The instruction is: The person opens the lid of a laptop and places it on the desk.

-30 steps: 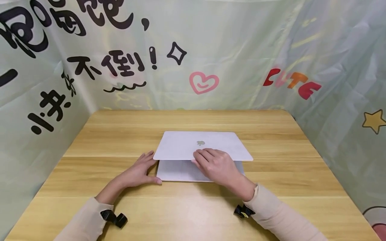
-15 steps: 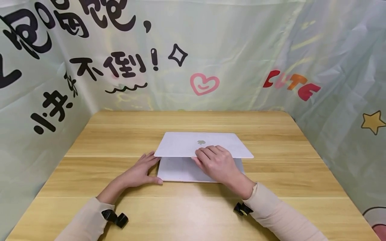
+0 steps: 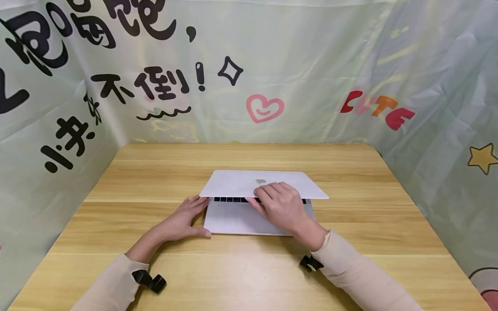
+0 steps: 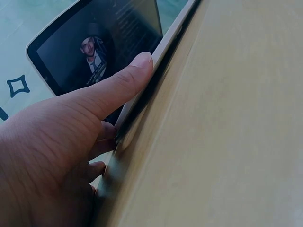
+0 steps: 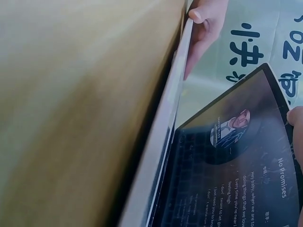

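A silver laptop lies on the table with its lid partly raised above the base. My right hand grips the middle of the lid's front edge, fingers curled over the top and thumb below. At the base's front left corner rests my left hand: its thumb touches the front edge, its spread fingers lie along the left side. A row of black keys shows under the lid. The right wrist view shows the lit screen with a round picture and lines of text.
The wooden table ends at pale printed cloth hanging behind and at both sides. Small black devices sit at both sleeve cuffs.
My right hand has lifted the lid's front edge higher, so black keys now show beneath it. My left hand stays at the base's corner; the view has shifted slightly.
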Demonstrator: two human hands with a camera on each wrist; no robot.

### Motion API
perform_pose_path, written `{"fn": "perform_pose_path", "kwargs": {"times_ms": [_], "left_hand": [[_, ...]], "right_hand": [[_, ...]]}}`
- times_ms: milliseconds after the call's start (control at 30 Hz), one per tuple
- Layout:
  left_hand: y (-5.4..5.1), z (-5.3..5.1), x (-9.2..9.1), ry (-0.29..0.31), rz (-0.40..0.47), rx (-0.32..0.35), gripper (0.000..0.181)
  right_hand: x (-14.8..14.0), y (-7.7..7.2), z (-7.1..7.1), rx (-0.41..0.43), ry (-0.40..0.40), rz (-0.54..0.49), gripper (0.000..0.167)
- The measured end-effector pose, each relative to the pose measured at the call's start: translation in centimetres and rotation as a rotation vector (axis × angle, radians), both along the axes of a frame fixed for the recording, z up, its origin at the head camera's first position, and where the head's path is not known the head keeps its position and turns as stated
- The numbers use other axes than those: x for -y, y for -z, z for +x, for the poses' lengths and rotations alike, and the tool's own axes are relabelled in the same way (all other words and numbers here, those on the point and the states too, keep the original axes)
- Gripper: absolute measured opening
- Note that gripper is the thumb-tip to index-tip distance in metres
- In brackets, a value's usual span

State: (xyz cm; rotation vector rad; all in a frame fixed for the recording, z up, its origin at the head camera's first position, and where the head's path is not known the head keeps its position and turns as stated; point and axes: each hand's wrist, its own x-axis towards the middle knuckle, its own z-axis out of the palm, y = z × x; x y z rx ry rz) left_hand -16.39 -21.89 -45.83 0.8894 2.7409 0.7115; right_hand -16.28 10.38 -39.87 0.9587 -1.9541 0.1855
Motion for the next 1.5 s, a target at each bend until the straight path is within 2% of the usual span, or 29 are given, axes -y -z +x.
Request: {"fn": "perform_pose_path", "kwargs": {"times_ms": [300,800,1100,1500], "left_hand": [[0.0,0.0,0.0,0.002,0.000,-0.012,0.107],[0.2,0.0,-0.2,-0.009,-0.016,-0.039,0.109],[0.1,0.1,-0.3,-0.040,-0.021,-0.027,0.113],[0.6,0.0,-0.2,-0.037,-0.037,-0.065,0.113]], "right_hand": [[0.1,-0.6,-0.9,-0.039,-0.020,-0.022,0.035],[-0.3,-1.9,-2.0,0.012,0.009,-0.005,0.038],[-0.5,-2.6,-2.7,0.033,0.023,-0.005,0.041],[-0.5,-3.1,-3.5,0.023,0.032,-0.018,0.045]]}}
